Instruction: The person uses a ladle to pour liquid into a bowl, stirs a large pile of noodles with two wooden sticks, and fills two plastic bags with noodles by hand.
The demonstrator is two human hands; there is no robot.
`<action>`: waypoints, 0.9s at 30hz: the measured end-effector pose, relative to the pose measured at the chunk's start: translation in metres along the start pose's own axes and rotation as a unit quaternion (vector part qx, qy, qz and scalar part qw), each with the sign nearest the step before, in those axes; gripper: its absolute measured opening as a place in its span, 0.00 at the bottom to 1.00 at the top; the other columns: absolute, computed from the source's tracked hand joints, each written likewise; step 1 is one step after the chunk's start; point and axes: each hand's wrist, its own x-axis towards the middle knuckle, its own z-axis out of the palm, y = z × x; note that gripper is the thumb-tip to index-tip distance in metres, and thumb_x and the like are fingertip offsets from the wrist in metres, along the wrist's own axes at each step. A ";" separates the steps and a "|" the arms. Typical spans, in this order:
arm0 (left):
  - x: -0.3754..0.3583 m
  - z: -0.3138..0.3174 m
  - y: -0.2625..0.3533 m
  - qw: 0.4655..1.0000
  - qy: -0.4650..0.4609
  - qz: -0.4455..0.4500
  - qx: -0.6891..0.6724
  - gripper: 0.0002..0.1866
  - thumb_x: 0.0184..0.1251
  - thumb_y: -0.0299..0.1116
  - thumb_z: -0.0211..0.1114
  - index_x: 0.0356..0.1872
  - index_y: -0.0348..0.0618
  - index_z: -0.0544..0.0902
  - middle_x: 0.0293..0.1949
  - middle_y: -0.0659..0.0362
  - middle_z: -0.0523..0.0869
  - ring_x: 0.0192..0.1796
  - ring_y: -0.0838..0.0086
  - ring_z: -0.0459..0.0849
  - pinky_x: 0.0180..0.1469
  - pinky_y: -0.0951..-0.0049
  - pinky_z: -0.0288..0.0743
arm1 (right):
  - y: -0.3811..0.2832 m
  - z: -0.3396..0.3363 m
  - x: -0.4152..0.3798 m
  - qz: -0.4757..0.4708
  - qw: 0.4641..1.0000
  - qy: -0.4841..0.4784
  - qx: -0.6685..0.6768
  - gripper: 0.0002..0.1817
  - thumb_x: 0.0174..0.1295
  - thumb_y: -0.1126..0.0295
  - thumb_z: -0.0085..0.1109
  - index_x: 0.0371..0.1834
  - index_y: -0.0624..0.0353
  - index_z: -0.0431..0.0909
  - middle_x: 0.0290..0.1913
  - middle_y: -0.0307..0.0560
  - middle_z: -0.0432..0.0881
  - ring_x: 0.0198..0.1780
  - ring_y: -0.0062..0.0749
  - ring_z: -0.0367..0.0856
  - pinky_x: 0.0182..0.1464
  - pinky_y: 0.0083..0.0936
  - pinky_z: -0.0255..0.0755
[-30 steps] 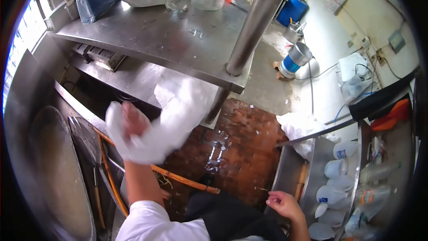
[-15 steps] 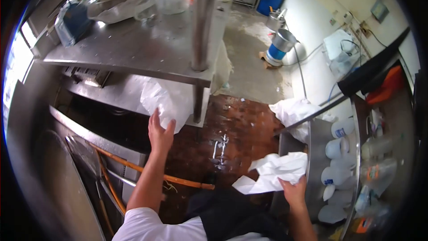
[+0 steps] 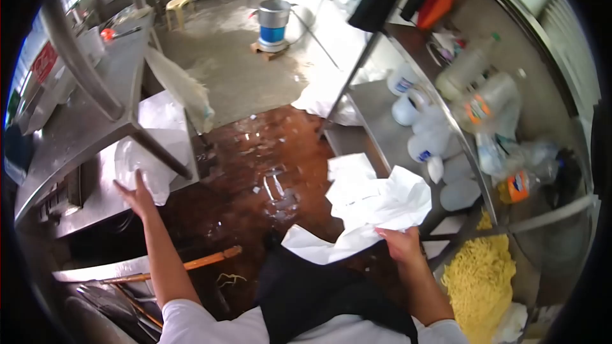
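Note:
Crumpled white paper (image 3: 376,200) is pinched in my right hand (image 3: 401,245), its sheet spreading up and to the left over the floor. On the other side, my left hand (image 3: 136,196) reaches out with its fingers spread. Its fingertips overlap the lower edge of a clear plastic bag (image 3: 131,164) that lies on the lower metal shelf (image 3: 95,191) and hangs over its edge.
A steel table (image 3: 83,118) with a post stands at the left. White tubs (image 3: 408,111) and plastic bottles (image 3: 488,105) fill shelves on the right, above a heap of yellow noodles (image 3: 481,277). A wooden handle (image 3: 213,259) juts out low over the wet red floor (image 3: 255,172).
The view has swung right, bringing the noodles into sight. The right hand still holds the paper, now spread wider. The left hand stays by the plastic bag, fingers further apart.

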 end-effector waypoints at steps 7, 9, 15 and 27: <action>-0.202 -0.113 0.296 0.795 -0.533 0.030 -0.287 0.07 0.68 0.31 0.67 0.41 0.37 0.85 0.40 0.60 0.87 0.41 0.79 0.82 0.48 0.77 0.76 | -0.010 -0.086 -0.096 -0.058 0.987 -0.051 0.142 0.48 0.45 0.77 0.77 0.72 0.64 0.62 0.66 0.50 0.74 0.66 0.43 0.73 0.67 0.43 0.70; -0.278 -0.145 0.338 0.521 -0.783 -0.023 -0.339 0.10 0.66 0.31 0.69 0.46 0.38 0.87 0.42 0.58 0.87 0.42 0.78 0.84 0.48 0.75 0.77 | -0.004 -0.117 -0.135 -0.069 0.972 -0.025 0.225 0.48 0.45 0.75 0.79 0.72 0.63 0.62 0.66 0.50 0.74 0.66 0.42 0.74 0.67 0.43 0.70; -0.439 -0.214 0.422 0.369 -0.813 0.132 -0.429 0.26 0.64 0.52 0.69 0.44 0.35 0.87 0.44 0.53 0.88 0.44 0.70 0.84 0.49 0.71 0.75 | 0.003 -0.210 -0.243 -0.085 0.964 0.062 0.246 0.38 0.56 0.76 0.62 0.73 0.67 0.61 0.66 0.53 0.74 0.68 0.43 0.71 0.72 0.40 0.61; -0.559 -0.242 0.411 0.095 -0.943 -0.229 -0.223 0.26 0.70 0.50 0.65 0.52 0.34 0.82 0.49 0.51 0.87 0.52 0.70 0.85 0.57 0.71 0.77 | -0.001 -0.302 -0.323 -0.110 0.902 0.069 0.411 0.43 0.41 0.69 0.59 0.70 0.64 0.66 0.63 0.55 0.77 0.63 0.57 0.76 0.68 0.52 0.69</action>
